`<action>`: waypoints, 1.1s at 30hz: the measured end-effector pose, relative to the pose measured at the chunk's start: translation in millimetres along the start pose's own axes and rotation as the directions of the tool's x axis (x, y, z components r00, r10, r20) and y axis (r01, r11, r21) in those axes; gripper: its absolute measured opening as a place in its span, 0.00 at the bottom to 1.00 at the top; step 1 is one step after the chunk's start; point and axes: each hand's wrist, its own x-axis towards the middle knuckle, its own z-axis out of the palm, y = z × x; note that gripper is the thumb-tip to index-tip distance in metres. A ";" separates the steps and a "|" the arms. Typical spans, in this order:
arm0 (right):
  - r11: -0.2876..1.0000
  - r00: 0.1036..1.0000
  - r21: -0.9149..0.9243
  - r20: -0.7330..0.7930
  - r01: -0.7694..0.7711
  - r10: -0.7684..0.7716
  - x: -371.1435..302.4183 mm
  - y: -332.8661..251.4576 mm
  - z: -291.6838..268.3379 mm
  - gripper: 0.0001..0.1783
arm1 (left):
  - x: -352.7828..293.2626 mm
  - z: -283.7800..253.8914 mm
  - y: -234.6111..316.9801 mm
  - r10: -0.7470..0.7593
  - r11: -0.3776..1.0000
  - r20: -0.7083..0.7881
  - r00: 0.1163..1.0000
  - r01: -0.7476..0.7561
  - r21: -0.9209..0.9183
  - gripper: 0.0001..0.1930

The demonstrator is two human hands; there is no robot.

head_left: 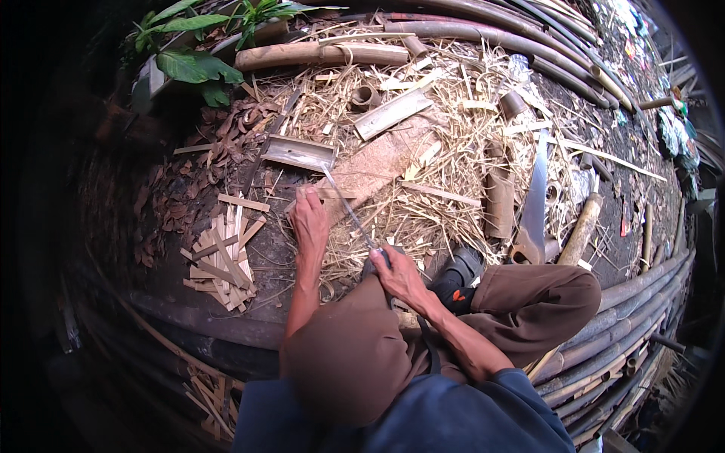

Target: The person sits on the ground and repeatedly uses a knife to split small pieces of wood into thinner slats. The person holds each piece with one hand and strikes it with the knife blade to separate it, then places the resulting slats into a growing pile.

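My left hand is closed, its fingertips pinching a short, thin bamboo strip that points to the right. In my right hand, held close to my bent knee, is the handle of a knife. The narrow grey blade of the knife slants up and left, crossing by the strip; whether it touches the strip I cannot tell. Beyond the blade's tip lies a split bamboo trough. To the left of my left hand, short flat bamboo strips are heaped on the dark ground.
A flat wooden board lies among curly bamboo shavings. At right rest a handsaw and bamboo tubes. Another split bamboo piece tilts on the board. Long bamboo poles line the far side; more poles run behind me.
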 end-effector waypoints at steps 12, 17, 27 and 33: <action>0.999 0.999 -0.024 -0.005 0.031 -0.032 16.8 64.9 33.7 0.30 | -27.9 7.4 -36.9 -0.068 0.988 -0.007 0.998 0.066 -0.139 0.30; 0.985 0.986 -0.046 0.003 -0.164 0.165 21.3 85.3 23.9 0.31 | -36.1 4.7 -18.5 -0.046 0.999 0.023 0.999 0.046 -0.016 0.25; 0.996 0.992 0.014 -0.089 -0.087 0.088 14.5 38.6 -22.5 0.30 | 27.0 66.1 -26.5 0.169 0.619 0.005 0.986 -0.103 -0.779 0.15; 0.947 0.941 0.050 -0.141 0.317 -0.307 9.5 -20.1 -52.9 0.32 | 24.7 98.7 -2.1 0.062 0.286 -0.030 0.998 -0.046 -0.957 0.25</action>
